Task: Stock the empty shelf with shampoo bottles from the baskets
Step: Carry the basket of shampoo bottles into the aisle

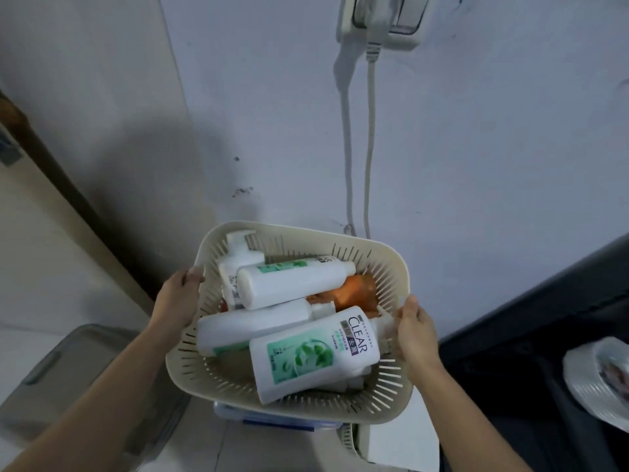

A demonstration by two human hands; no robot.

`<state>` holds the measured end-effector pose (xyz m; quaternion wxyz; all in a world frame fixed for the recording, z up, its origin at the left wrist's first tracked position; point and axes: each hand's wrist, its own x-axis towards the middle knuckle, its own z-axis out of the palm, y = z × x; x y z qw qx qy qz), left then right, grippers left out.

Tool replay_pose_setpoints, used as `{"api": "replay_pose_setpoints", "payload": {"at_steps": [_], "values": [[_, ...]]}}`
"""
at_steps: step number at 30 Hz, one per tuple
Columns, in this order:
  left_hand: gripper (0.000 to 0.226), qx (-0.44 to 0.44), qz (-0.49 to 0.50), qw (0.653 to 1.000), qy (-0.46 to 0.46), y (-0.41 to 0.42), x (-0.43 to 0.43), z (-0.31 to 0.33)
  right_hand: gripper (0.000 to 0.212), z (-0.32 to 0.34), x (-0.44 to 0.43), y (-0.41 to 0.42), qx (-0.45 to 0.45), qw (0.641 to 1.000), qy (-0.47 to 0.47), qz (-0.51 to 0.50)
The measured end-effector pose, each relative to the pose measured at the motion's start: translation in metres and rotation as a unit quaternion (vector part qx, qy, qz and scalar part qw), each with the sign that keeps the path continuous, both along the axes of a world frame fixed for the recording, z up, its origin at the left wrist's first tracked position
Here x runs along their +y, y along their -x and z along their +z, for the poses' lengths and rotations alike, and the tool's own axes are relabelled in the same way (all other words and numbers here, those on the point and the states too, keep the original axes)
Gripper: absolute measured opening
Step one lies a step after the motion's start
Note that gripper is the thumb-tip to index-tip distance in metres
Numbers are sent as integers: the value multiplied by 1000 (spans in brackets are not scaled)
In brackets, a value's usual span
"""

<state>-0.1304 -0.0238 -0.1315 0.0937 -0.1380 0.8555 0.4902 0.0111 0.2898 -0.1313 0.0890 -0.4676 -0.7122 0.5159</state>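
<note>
Two bare hands hold one cream slotted basket (218, 376) by its opposite rims, and we use that basket as our landmark. Left of it and lower, a grey lidded bin (68, 369) is partly cut off by our left forearm; we cannot make out what it holds. Our left hand (177, 301) grips the basket's left rim, thumb over the edge, fingers (194, 275) curled shut around it and mostly hidden behind the wall.

Inside the basket we count four white shampoo bottles clearly, all lying on their sides. At the far left, a pump bottle (235, 267) runs its long axis away from us, pump toward the wall. Beside it, a green-labelled bottle (296, 281) lies crosswise, its base toward the left rim. Below that, a third white bottle (252, 325) lies crosswise too, neck pointing right. Nearest us, the CLEAR bottle (313, 352) lies slanted, cap up toward the right rim, base toward us. Under them an orange bottle (357, 291) is largely buried, so its direction is unclear; more white shapes beneath cannot be counted.

Our right hand (415, 335) clasps the basket's right rim, fingers closed around it. Below the basket a blue-edged container (272, 419) peeks out. Above the basket, two white cords (357, 148) hang from a wall socket (384, 22). Right of it, a blurred white plate (595, 386) is cut off by the frame.
</note>
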Motion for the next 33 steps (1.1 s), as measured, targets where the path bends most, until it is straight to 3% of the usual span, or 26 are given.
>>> {"api": "replay_pose_setpoints", "payload": {"at_steps": [12, 23, 33], "values": [[26, -48, 11, 984, -170, -7, 4, 48, 45, 57, -2, -14, 17, 998, 58, -32], [22, -56, -68, 974, -210, -34, 8, 97, 38, 118, 2, -78, 98, 985, 112, -82], [19, -93, -118, 964, -219, -127, 77, 93, 40, 108, 30, -208, 77, 975, 118, -172]]}}
